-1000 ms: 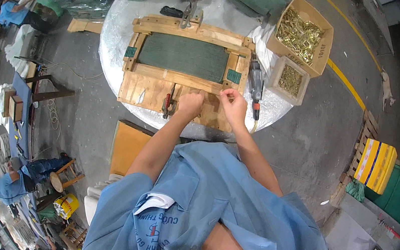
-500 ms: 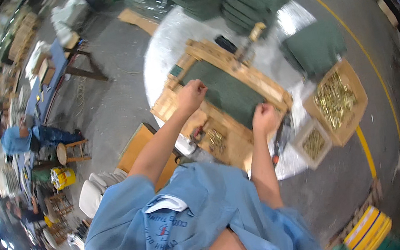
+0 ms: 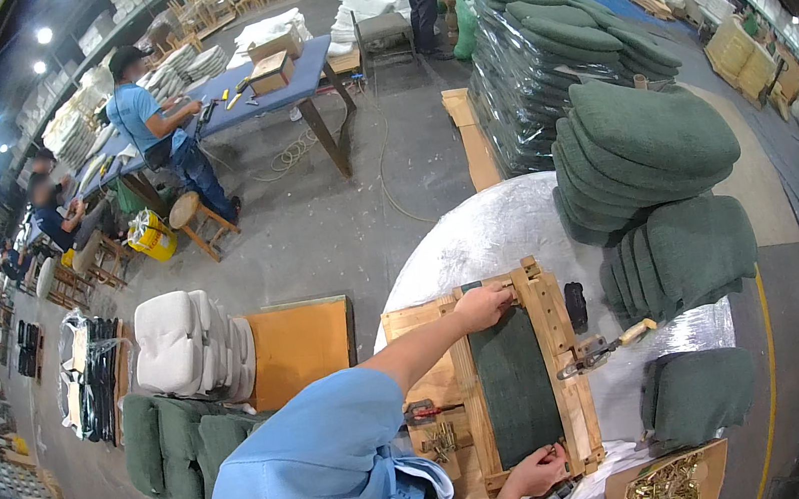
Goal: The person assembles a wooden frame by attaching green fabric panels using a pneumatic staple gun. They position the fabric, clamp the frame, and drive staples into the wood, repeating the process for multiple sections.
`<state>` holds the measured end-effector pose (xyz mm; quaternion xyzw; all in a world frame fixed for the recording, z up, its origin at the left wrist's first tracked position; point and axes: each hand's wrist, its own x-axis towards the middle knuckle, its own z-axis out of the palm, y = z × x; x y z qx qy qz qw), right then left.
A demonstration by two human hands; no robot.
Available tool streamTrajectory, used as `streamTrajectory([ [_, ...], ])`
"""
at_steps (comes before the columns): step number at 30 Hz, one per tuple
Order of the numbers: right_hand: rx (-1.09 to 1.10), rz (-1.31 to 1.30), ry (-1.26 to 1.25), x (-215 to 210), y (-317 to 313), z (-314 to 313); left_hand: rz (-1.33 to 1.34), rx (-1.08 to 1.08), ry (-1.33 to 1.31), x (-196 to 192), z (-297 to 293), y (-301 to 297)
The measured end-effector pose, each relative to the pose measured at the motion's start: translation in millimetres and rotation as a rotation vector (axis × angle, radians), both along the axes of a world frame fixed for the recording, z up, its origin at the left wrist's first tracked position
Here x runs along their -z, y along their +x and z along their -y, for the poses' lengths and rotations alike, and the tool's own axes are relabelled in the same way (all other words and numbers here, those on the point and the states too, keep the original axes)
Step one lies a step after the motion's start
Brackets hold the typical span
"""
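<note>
A dark green padded panel (image 3: 515, 386) lies in a wooden frame jig (image 3: 478, 411) on a round table covered in shiny wrap. My left hand (image 3: 485, 307) is at the panel's far end, its fingers pinched together by the frame's crosspiece. At the near end, my right hand (image 3: 538, 472) has thumb and fingertips together against the frame's lower corner. Whatever either hand pinches is too small to make out. A toggle clamp (image 3: 590, 356) with a wooden handle is on the jig's right side. A red-handled clamp (image 3: 431, 410) sits on the left, above loose brass-coloured fittings (image 3: 439, 441).
Stacked green cushions (image 3: 643, 142) rise at the table's far right, with more green pads (image 3: 701, 393) nearer. A carton of brass-coloured fittings (image 3: 719, 470) stands at the near right. A black object (image 3: 577, 307) lies beside the jig. Left are pale cushions (image 3: 170, 345); a co-worker (image 3: 155, 120) stands at a blue table (image 3: 272, 85).
The view has swung, showing more of the workshop to the left and ahead. Both hands stay at opposite ends of the green panel, now closer against the frame.
</note>
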<state>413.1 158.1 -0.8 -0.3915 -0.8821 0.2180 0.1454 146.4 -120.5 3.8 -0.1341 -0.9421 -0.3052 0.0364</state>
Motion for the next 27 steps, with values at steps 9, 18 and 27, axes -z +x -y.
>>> streamTrajectory([
  [9,0.030,-0.045,-0.011,0,-8,3,0.035,0.017,0.006,-7,1,-6],
  [18,0.083,0.052,-0.041,-26,-11,15,0.105,0.004,-0.017,-22,-4,-2],
  [27,0.024,-0.037,-0.022,-7,-5,6,0.146,-0.004,0.022,-18,0,-2],
])
